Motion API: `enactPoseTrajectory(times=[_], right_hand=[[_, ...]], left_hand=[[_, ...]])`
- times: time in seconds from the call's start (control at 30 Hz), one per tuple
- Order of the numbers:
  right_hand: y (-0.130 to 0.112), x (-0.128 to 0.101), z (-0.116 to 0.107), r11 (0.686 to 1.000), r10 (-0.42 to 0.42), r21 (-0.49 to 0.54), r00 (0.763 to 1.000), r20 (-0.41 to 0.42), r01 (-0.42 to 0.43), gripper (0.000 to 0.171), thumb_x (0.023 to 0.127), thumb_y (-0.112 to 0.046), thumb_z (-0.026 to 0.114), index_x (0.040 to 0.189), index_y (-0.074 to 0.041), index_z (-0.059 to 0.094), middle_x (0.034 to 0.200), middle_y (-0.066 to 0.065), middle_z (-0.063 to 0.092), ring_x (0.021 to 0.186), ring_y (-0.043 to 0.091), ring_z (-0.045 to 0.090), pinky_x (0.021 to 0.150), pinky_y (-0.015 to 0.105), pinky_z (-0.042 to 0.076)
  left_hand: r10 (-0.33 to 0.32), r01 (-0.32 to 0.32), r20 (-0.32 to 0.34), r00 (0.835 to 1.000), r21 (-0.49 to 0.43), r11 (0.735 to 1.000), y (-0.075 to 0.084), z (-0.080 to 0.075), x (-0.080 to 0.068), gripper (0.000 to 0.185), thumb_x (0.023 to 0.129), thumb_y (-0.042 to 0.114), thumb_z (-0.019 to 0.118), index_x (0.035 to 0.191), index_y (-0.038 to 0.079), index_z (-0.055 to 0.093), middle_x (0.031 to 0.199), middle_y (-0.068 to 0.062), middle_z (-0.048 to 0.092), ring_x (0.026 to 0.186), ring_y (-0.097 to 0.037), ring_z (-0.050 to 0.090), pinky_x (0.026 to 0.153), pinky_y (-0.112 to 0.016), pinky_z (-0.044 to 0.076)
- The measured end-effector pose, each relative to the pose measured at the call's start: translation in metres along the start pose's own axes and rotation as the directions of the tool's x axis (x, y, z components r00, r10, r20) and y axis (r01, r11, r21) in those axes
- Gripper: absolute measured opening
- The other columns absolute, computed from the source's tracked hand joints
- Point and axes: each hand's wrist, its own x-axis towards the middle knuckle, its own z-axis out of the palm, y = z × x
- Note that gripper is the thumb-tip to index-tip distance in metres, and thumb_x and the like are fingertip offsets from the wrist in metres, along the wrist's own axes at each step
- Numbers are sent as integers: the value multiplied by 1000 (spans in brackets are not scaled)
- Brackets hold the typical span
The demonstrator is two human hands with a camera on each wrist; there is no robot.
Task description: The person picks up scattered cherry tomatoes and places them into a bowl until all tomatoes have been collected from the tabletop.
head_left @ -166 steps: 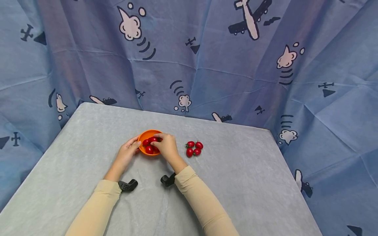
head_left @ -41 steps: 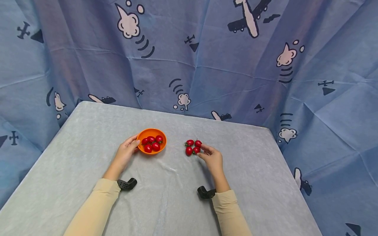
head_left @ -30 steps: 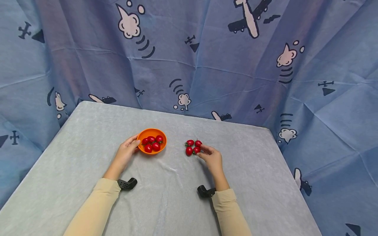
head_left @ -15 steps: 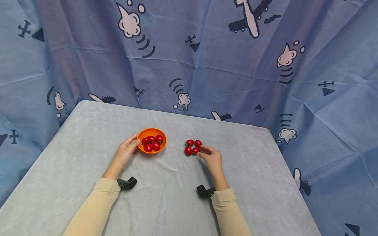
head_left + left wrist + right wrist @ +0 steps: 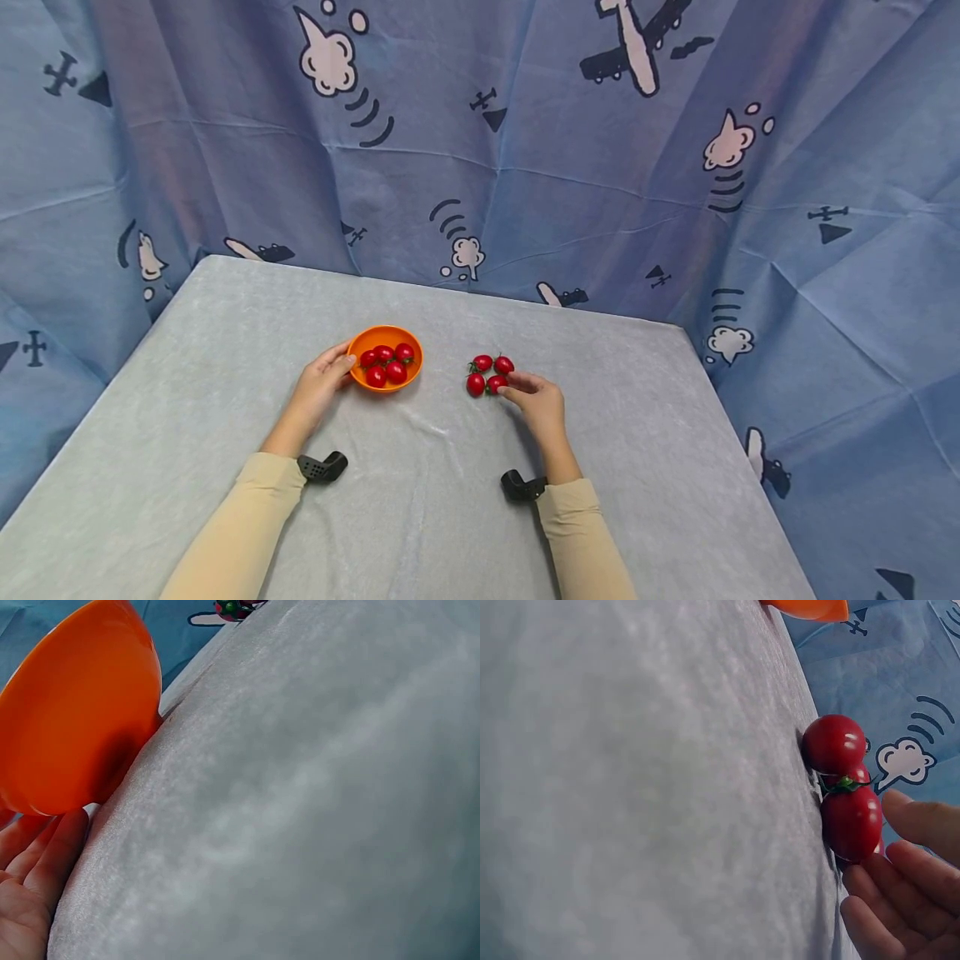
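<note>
Possibly the nearest tomato [image 5: 497,384], right of the orange bowl [image 5: 375,335], could have rolled into its neighbours [image 5: 476,384] had the right hand [image 5: 542,404], thumb and fingers parted beside it, pushed unevenly; the left hand [image 5: 318,385] gripped the bowl's edge; a tug there might have tipped the tomatoes inside [image 5: 396,372].

The head view is evenly bright, small glints lie on the tomatoes [image 5: 852,823], and in both wrist views the near cloth [image 5: 300,840] is blurred.
</note>
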Motion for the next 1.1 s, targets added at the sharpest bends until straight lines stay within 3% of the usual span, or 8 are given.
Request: enactPoseTrajectory(times=[0.2, 0.7, 0.9, 1.1], right_hand=[[-3, 0, 2, 1000, 3, 8, 999, 34, -3, 35, 82, -14, 81, 115, -4, 73, 116, 17, 73, 112, 28, 66, 94, 41, 56], [-1, -1, 2, 1000, -5, -19, 999, 49, 6, 36, 81, -15, 82, 114, -2, 74, 115, 17, 73, 114, 27, 65, 91, 37, 56], [0, 4, 4, 1000, -22, -11, 991, 134, 24, 44, 81, -13, 81, 123, -5, 70, 125, 16, 69, 120, 29, 62, 102, 44, 51], [1, 8, 9, 997, -63, -41, 980, 189, 72, 44, 79, -9, 82, 122, -6, 71, 131, 16, 66, 125, 29, 60, 107, 45, 48]], left_hand=[[2, -2, -3, 1000, -4, 1000, -1, 0, 0, 52, 105, 23, 49, 152, 2, 38, 153, -20, 44, 97, 13, 58, 86, -8, 50], [-9, 9, -6, 1000, -9, 1000, -1, 0, 1, 53, 105, 25, 49, 152, 4, 38, 153, -18, 44, 101, 12, 57, 87, -8, 49], [-4, 4, -9, 1000, -5, 1000, -1, 0, 2, 53, 105, 24, 49, 152, 3, 38, 153, -19, 44, 100, 13, 57, 87, -8, 50], [-16, 16, -14, 1000, -2, 1000, -1, 0, 2, 53, 105, 24, 49, 152, 4, 38, 152, -20, 45, 98, 13, 57, 87, -8, 49]])
